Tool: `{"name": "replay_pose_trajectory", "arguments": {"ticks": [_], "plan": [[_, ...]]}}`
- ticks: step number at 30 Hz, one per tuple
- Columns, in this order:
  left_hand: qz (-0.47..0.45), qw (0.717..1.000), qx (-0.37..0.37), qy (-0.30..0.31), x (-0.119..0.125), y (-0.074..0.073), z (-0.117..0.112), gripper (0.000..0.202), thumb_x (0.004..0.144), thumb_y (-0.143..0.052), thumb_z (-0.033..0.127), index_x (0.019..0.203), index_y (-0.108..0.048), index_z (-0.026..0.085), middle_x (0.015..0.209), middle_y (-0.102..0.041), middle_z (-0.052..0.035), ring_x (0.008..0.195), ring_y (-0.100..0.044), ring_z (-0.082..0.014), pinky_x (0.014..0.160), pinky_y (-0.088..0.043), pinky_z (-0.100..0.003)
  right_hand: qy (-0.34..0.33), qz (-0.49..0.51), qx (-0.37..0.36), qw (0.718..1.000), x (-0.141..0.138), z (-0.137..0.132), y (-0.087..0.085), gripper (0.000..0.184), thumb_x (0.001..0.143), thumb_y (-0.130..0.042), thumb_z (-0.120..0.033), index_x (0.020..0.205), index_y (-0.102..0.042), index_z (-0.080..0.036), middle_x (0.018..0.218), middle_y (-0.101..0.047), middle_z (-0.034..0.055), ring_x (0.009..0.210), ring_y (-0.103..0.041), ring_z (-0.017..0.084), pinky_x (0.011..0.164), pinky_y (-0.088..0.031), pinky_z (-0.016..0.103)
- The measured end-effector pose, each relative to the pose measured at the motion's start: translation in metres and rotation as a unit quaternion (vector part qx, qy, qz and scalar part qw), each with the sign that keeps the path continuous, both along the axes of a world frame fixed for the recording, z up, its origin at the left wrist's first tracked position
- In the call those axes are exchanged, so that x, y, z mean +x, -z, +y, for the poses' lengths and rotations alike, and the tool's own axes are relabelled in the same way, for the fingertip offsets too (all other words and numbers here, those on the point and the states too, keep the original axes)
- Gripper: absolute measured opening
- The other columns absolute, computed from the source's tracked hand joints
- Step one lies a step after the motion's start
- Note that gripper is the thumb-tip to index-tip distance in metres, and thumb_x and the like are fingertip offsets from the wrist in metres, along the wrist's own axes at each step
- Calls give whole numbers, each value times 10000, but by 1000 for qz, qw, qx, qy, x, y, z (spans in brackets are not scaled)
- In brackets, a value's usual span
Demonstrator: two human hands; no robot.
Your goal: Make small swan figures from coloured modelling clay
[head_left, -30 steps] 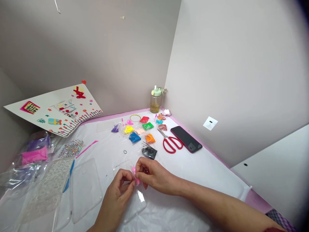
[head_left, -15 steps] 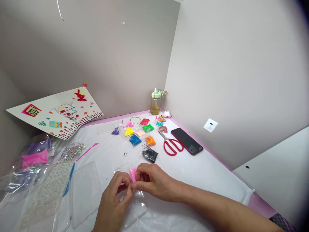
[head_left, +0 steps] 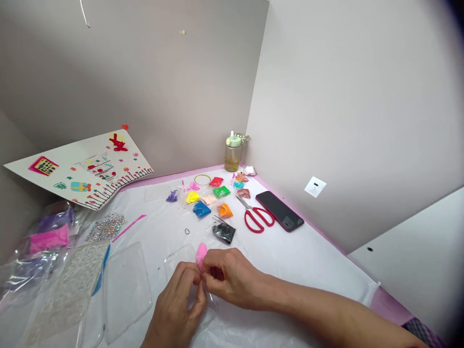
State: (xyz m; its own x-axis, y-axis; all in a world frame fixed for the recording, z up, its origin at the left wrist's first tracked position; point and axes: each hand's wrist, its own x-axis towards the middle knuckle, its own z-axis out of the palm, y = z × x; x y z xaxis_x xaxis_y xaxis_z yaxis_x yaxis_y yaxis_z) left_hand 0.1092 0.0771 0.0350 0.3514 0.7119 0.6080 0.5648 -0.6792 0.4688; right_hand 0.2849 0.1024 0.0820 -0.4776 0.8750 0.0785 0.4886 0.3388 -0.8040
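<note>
A small packet of pink clay (head_left: 201, 254) sticks up between my hands, low in the middle of the head view. My left hand (head_left: 181, 297) is closed, thumb and forefinger pinching the packet's lower edge. From the other side my right hand (head_left: 232, 278) is closed on it too, its fingertips close against those of the left. Clear wrapper shows faintly below the fingers, and the pinched part is hidden. Under and behind my hands lies a clear phone case (head_left: 174, 256), partly covered. Just beyond is a packet of black clay (head_left: 224, 233).
Red-handled scissors (head_left: 255, 220) and a phone (head_left: 279, 211) lie to the right. Several colourful clay packets, such as the blue one (head_left: 201, 209), sit ahead, before a bottle (head_left: 232, 154). Leftward are another clear case (head_left: 126, 290), rhinestones (head_left: 107, 227) and a decorated board (head_left: 78, 169).
Both hands have shifted slightly right and down with the pink packet, which now looks rounder and more upright. More of the clear case behind them shows. The whole view has drifted a little.
</note>
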Motion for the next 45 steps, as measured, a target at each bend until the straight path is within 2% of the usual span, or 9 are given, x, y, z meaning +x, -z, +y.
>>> {"name": "replay_pose_trajectory", "arguments": {"ticks": [10, 17, 20, 23, 25, 27, 31, 38, 45], "plan": [[15, 998, -15, -60, -10, -4, 3, 190, 962, -446, 160, 788, -482, 228, 696, -513, 38, 594, -541, -107, 566, -433, -199, -1, 67, 113, 991, -6, -4, 8, 184, 675, -516, -74, 639, -376, -188, 606, -411, -64, 558, -320, 72, 531, -227, 219], [-94, 971, -204, -85, -15, -16, 5, 141, 912, -516, 283, 782, -544, 238, 665, -525, 41, 574, -539, -117, 416, -353, -175, -16, 59, 147, 987, -3, -5, 4, 179, 701, -529, -30, 675, -446, -187, 635, -462, -62, 566, -369, 75, 542, -281, 208], [-150, 956, -238, -80, -13, -17, 6, 294, 906, -536, 347, 654, -445, 227, 730, -600, 20, 644, -580, -117, 535, -446, -172, -26, 22, 274, 961, 2, 2, 7, 68, 846, -616, -178, 820, -553, -177, 778, -582, 7, 706, -487, 135, 659, -394, 250], [-192, 946, -250, -74, -11, -18, 6, 303, 904, -558, 371, 666, -444, 225, 758, -624, 20, 690, -594, -115, 637, -493, -172, -41, -45, 368, 928, 9, 11, 10, 549, 858, -690, -528, 1197, -555, -117, 1162, -615, 170, 1067, -532, 275, 905, -433, 400], [-208, 940, -260, -71, -11, -18, 5, 257, 899, -584, 373, 711, -486, 229, 755, -622, 29, 699, -599, -114, 660, -505, -171, -75, -86, 354, 928, 12, 15, 11, 671, 845, -681, -590, 1289, -508, -118, 1221, -605, 176, 1126, -529, 284, 962, -415, 418], [-216, 936, -268, -74, -11, -19, 5, 206, 893, -605, 386, 772, -536, 234, 759, -627, 34, 704, -611, -116, 664, -513, -173, -102, -123, 296, 942, 13, 15, 12, 527, 888, -666, -527, 1224, -541, -141, 1069, -655, 106, 970, -584, 225, 871, -446, 347], [-181, 951, -242, -69, -14, -18, 7, 164, 910, -594, 403, 883, -629, 245, 841, -657, 15, 762, -651, -138, 706, -531, -208, -88, -172, 253, 948, 11, 12, 13, 333, 919, -649, -419, 1104, -585, -150, 918, -649, 59, 800, -573, 186, 717, -422, 291], [-65, 995, -43, -59, -26, -13, 9, 101, 929, -627, 269, 1019, -672, 274, 870, -631, 7, 816, -634, -148, 735, -513, -231, -75, -188, 304, 931, 10, 12, 14, 109, 921, -549, -277, 912, -576, -173, 803, -608, 29, 699, -509, 165, 669, -367, 283], [7, 997, -74, -12, -27, -8, 10, 367, 930, -642, 328, 1287, -556, 334, 1122, -657, 3, 919, -645, -137, 845, -523, -238, -92, -204, 321, 920, 14, 15, 19, 120, 939, -487, -216, 834, -538, -186, 731, -562, 5, 639, -447, 149, 651, -316, 279]]}}
